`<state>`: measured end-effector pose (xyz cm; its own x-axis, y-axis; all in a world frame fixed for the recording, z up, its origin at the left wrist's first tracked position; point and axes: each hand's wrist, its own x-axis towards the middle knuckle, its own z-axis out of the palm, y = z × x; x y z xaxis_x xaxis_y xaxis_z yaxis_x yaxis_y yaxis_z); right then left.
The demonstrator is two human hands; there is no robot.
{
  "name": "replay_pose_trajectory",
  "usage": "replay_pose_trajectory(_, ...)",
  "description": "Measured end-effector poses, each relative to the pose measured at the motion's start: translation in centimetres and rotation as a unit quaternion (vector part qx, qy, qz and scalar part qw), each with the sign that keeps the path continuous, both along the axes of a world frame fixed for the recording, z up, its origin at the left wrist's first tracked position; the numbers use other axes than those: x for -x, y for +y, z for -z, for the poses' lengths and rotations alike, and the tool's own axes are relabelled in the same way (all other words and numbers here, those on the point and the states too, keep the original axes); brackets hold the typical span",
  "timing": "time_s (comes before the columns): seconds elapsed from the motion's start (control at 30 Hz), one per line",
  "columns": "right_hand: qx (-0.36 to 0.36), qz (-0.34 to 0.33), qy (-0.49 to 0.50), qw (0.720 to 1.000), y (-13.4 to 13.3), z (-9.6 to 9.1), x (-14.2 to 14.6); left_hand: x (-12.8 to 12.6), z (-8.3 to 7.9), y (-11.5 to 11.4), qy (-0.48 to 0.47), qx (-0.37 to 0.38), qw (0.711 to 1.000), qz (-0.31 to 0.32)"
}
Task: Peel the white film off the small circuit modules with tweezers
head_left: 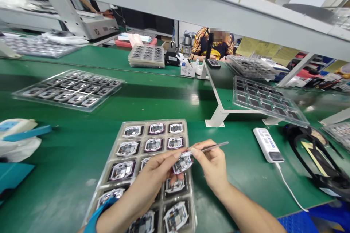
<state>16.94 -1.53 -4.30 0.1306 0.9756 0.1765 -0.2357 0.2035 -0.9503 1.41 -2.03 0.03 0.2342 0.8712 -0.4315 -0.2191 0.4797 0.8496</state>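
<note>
Over a clear plastic tray [189, 211], my left hand [161, 164] is closed on a small smartwatch-like electronic module [182, 164] with a silvery rim and exposed circuitry. My right hand [210, 160] pinches a thin, flat stick-like tool [218, 146] whose free end points right. Its thumb and fingertip meet the upper right edge of the module, where the tool's working tip is hidden. Similar modules, such as this module [122, 170], sit in the tray's compartments below. My left forearm covers part of the tray. A blue band [102, 211] circles my left wrist.
Another filled tray [68, 89] lies at left. A low white-legged stand [218, 116] bears a tray of dark square parts [268, 100]. Right of my hands are a white corded device [268, 145] and a black headband-like object [314, 160]. A person [213, 45] sits across the bench.
</note>
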Motion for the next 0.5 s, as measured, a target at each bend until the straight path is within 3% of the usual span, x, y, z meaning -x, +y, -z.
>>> replay_pose_trajectory(0.17,-0.027,-0.036,-0.001,0.999,0.0,-0.1,-0.1,0.2,0.2,0.0,-0.009,0.012,1.0,0.004)
replay_pose_trajectory(0.27,-0.13,-0.042,-0.044,0.99,0.0,-0.4,-0.2,0.4,0.2,0.1,-0.005,0.028,1.0,-0.007)
replay_pose_trajectory(0.37,-0.241,-0.025,-0.119,0.963,0.0,-0.9,-0.4,0.5,0.1,0.2,0.005,0.042,0.999,-0.018)
replay_pose_trajectory(0.5,-0.29,-0.013,-0.164,0.943,0.1,-1.1,-0.6,0.7,0.1,0.3,0.01,0.05,0.999,-0.016)
